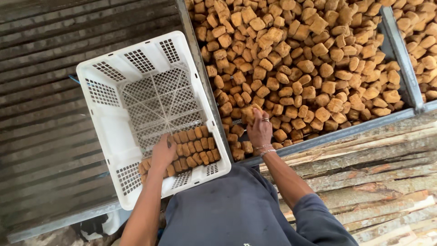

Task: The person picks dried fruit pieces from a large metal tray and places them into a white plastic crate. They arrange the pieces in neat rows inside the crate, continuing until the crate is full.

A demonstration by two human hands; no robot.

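A white perforated plastic crate (pixel 104 132) stands in front of me, with rows of brown fried cubes (pixel 196 148) packed along its near side. My left hand (pixel 163 152) rests inside the crate, pressing on those cubes. My right hand (pixel 259 130), wearing a ring and a bracelet, reaches into a big metal tray (pixel 334 133) heaped with the same brown cubes (pixel 296 59) and grips a few of them (pixel 249 114) at the tray's near left corner.
A second tray of cubes (pixel 423 41) lies at the far right past a metal divider (pixel 400 54). Rough wooden planks (pixel 378 173) run along the right. Dark slatted racks (pixel 41 91) fill the left side.
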